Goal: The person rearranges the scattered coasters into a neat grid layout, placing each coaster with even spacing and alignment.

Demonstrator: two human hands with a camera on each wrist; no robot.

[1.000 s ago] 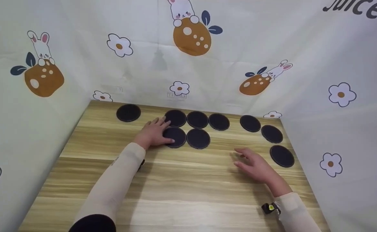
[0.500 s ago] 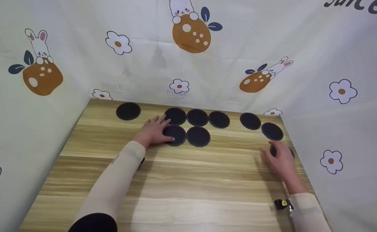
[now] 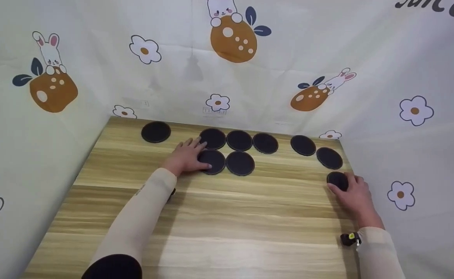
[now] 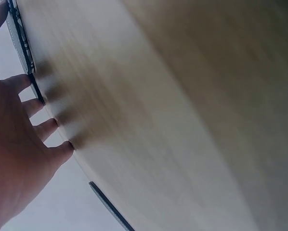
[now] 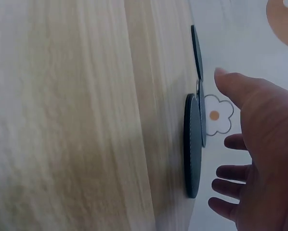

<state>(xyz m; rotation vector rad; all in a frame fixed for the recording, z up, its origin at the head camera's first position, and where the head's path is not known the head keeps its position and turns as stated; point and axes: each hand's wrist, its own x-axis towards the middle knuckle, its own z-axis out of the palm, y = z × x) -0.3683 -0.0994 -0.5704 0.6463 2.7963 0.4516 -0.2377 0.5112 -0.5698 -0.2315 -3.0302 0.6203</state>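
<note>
Flat round black coasters lie on the wooden table (image 3: 227, 217). My left hand (image 3: 184, 157) rests spread at the left end of a tight block of several coasters. Its thumb lies on the front-left coaster (image 3: 213, 162), and its fingertips reach the back-left coaster (image 3: 214, 138). At the right, my right hand (image 3: 358, 195) reaches over the nearest coaster (image 3: 336, 179), covering its right part. The right wrist view shows that hand (image 5: 274, 144) with thumb and fingers apart, a gap between them and the coaster (image 5: 193, 154).
Two more coasters, one farther back (image 3: 303, 145) and one nearer (image 3: 329, 158), lie toward the back right corner. A lone coaster (image 3: 156, 131) sits at the back left. Patterned cloth walls (image 3: 164, 85) close in the table's back and sides.
My right hand has moved right from the open tabletop to the nearest right-hand coaster. The left hand stays at the block, and the coasters have not visibly shifted.
</note>
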